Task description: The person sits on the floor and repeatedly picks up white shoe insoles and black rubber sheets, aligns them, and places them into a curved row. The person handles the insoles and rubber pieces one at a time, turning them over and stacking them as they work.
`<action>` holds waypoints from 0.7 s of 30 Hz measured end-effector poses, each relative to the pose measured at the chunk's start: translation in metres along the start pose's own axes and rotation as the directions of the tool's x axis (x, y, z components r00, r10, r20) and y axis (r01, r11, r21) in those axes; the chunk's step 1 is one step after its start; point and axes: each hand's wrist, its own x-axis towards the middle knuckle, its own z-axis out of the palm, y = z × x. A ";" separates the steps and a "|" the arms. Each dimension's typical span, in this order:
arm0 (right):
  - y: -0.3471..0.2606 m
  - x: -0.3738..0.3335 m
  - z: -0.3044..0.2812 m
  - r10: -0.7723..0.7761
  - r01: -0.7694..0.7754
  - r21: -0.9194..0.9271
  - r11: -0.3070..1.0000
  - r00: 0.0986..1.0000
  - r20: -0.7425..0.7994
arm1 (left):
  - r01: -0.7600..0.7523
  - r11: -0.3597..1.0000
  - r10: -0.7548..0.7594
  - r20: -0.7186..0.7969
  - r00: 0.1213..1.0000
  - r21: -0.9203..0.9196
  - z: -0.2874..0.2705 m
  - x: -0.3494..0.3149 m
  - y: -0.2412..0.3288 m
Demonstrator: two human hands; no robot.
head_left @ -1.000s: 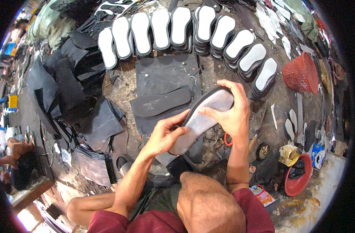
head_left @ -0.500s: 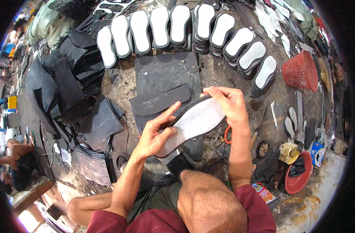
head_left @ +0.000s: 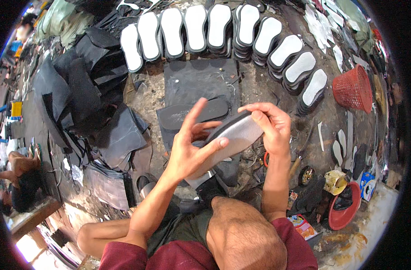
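Observation:
A shoe sole [head_left: 238,137] with a pale grey face and a dark edge is held tilted above my lap. My right hand [head_left: 276,131] pinches its far right end between thumb and fingers. At the nearer left end, my left hand [head_left: 186,153] grips it, thumb over the pale face. The left index finger sticks up, off the sole, and the other fingers are partly hidden behind it. Beyond my hands a dark sole [head_left: 178,119] lies flat on black sheet material, partly covered by my left fingers. Behind that is a worn black mat [head_left: 201,81].
Several stacks of white-topped soles [head_left: 196,28] curve along the far side. Black sheet offcuts [head_left: 82,76] are heaped at left. To the right stand a red basket [head_left: 352,89], a red bowl [head_left: 348,211] and a yellow container [head_left: 335,182]. A person [head_left: 23,175] sits at far left.
The sole has tipped, so its dark edge shows more and its pale face less. My left index finger has lifted and spread away. The view has shifted slightly.

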 end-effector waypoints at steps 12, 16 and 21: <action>0.003 -0.003 0.021 0.296 -0.297 0.007 0.955 0.954 0.040 | -0.014 0.981 0.042 -0.142 0.989 0.194 0.002 0.002 0.004; 0.003 0.001 0.015 0.305 -0.321 0.265 0.909 0.947 0.102 | 0.160 0.987 -0.160 -0.021 0.987 0.012 -0.009 0.004 -0.001; 0.026 0.013 -0.003 0.214 -0.185 0.340 0.922 0.975 -0.052 | 0.224 0.924 -0.188 0.141 0.972 -0.310 -0.031 0.001 -0.014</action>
